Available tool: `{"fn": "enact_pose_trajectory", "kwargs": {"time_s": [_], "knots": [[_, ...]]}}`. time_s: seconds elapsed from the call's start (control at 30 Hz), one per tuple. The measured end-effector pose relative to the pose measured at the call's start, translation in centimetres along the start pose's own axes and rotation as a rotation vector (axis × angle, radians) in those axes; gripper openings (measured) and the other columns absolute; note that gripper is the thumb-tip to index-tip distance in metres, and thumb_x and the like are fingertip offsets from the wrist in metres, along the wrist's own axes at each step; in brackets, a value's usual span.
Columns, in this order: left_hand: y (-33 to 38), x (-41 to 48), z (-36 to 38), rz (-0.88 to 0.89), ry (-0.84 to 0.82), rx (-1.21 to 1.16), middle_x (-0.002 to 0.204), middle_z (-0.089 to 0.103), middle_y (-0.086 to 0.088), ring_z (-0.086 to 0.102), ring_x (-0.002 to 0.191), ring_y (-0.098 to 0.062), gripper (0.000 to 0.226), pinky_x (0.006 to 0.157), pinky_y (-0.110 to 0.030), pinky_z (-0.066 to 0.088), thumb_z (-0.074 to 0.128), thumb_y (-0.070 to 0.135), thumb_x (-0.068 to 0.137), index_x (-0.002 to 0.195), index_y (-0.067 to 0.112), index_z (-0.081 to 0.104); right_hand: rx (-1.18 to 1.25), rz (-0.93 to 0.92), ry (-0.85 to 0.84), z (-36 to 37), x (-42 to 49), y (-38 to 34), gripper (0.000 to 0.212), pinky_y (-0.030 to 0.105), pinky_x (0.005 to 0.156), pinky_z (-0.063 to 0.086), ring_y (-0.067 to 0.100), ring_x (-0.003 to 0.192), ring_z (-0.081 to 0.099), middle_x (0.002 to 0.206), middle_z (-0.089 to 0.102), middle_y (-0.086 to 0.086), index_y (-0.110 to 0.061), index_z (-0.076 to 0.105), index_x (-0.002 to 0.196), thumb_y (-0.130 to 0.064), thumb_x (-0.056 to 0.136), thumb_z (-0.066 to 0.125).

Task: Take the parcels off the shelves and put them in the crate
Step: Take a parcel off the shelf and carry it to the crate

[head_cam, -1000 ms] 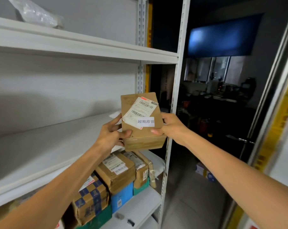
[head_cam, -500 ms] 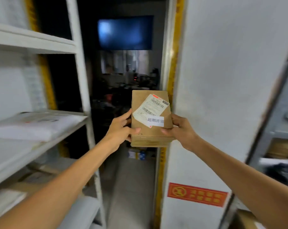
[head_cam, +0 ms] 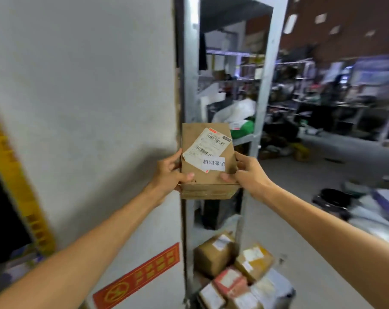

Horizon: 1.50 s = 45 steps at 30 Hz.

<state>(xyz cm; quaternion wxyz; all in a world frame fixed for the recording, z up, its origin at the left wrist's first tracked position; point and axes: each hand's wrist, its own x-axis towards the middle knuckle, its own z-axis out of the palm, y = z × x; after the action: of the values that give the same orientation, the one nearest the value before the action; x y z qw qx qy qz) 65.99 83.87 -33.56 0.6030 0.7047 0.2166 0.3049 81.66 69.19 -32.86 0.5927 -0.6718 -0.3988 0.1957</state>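
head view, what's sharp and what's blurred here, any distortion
Head view: the brown parcel and its labels are sharp, held between left hand and right hand; the parcels below, red wall sign and background shelving smear with motion blur; the wide-angle lens bows the metal post.

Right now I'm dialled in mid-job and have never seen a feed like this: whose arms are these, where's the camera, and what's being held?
There is no machine here. The camera sits on a person's head, looking forward and down, so the two bare arms reaching in from the bottom are the wearer's own. The left hand and right hand grip a brown cardboard parcel by its sides, up in the air. It carries a white shipping label with barcodes. Behind it is a grey wall panel and a metal shelf upright. More parcels lie piled lower down; the blur hides whether a crate holds them.
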Motion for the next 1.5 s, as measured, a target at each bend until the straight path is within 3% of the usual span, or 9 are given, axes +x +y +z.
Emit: {"fn": "enact_pose_trajectory", "kwargs": {"time_s": [0.1,0.23,0.47,0.67,0.87,1.1,1.23,1.37,1.5], "knots": [[-1.0,4.3,5.1,-0.014,-0.12,-0.055,0.117,0.064,0.007,0.066,0.09,-0.008,0.09,0.065,-0.044,0.057,0.071,-0.01,0.077,0.151,0.021,0.03,-0.04,0.047,0.137,-4.9,0.5,1.8,0.05,0.045,0.093,0.053,0.024,0.11,0.062,0.111,0.069,0.001,-0.025,0.062,0.114,0.007,0.076,0.072],[-2.4,8.3,10.7,-0.03,-0.257,-0.107,0.13,0.061,-0.005,0.065,0.102,-0.017,0.09,0.055,-0.035,0.058,0.072,-0.009,0.077,0.151,0.021,0.029,-0.064,0.098,0.261,-9.8,0.6,3.9,0.061,0.046,0.09,0.055,0.024,0.113,0.06,0.118,0.066,0.004,-0.02,0.058,0.129,0.008,0.077,0.07],[-6.4,15.9,18.2,-0.081,-0.465,-0.131,0.135,0.057,0.002,0.07,0.086,-0.01,0.087,0.065,-0.046,0.059,0.071,-0.007,0.079,0.15,0.023,0.032,-0.102,0.211,0.447,-15.1,2.7,8.9,0.063,0.046,0.091,0.054,0.025,0.112,0.06,0.121,0.063,0.007,-0.023,0.057,0.129,0.007,0.076,0.072],[-10.2,22.5,22.4,-0.136,-0.622,-0.124,0.144,0.049,-0.003,0.065,0.103,-0.019,0.087,0.055,-0.025,0.057,0.072,-0.008,0.078,0.149,0.023,0.033,-0.127,0.335,0.566,-17.2,6.1,13.5,0.061,0.046,0.095,0.052,0.025,0.117,0.055,0.125,0.058,0.007,-0.016,0.053,0.127,0.004,0.074,0.075],[-15.6,28.0,27.1,-0.179,-0.763,-0.065,0.147,0.046,0.001,0.052,0.126,-0.021,0.088,0.067,-0.028,0.058,0.072,-0.01,0.076,0.149,0.021,0.034,-0.165,0.465,0.692,-18.8,8.8,19.9,0.063,0.046,0.095,0.051,0.023,0.114,0.055,0.123,0.055,0.005,-0.011,0.046,0.126,0.001,0.073,0.077],[-23.6,31.3,35.7,-0.27,-0.881,0.027,0.131,0.059,-0.001,0.061,0.099,-0.005,0.082,0.076,-0.055,0.055,0.066,-0.017,0.077,0.144,0.025,0.043,-0.172,0.617,0.799,-23.1,9.2,30.3,0.059,0.042,0.092,0.053,0.023,0.108,0.058,0.118,0.057,0.005,-0.011,0.049,0.119,0.001,0.069,0.079],[-29.8,32.4,40.8,-0.387,-0.854,0.095,0.137,0.055,-0.006,0.061,0.09,-0.001,0.085,0.076,-0.05,0.059,0.066,-0.019,0.077,0.147,0.022,0.039,-0.173,0.706,0.757,-26.5,9.7,37.7,0.055,0.034,0.083,0.052,0.019,0.102,0.055,0.109,0.055,-0.002,-0.015,0.047,0.115,-0.002,0.071,0.078],[-35.9,33.5,45.9,-0.473,-0.822,0.174,0.141,0.051,-0.011,0.053,0.102,-0.005,0.089,0.066,-0.026,0.06,0.068,-0.02,0.074,0.148,0.019,0.038,-0.09,0.796,0.708,-29.5,10.4,44.7,0.054,0.031,0.08,0.051,0.017,0.101,0.054,0.105,0.052,-0.007,-0.018,0.044,0.112,0.0,0.073,0.076],[-42.0,34.4,49.6,-0.548,-0.796,0.249,0.142,0.05,-0.007,0.047,0.114,-0.007,0.089,0.087,-0.038,0.057,0.074,-0.014,0.072,0.146,0.021,0.04,-0.031,0.866,0.692,-31.1,10.6,51.2,0.06,0.043,0.09,0.052,0.023,0.11,0.056,0.116,0.054,0.002,-0.011,0.045,0.123,0.003,0.073,0.075]]}}
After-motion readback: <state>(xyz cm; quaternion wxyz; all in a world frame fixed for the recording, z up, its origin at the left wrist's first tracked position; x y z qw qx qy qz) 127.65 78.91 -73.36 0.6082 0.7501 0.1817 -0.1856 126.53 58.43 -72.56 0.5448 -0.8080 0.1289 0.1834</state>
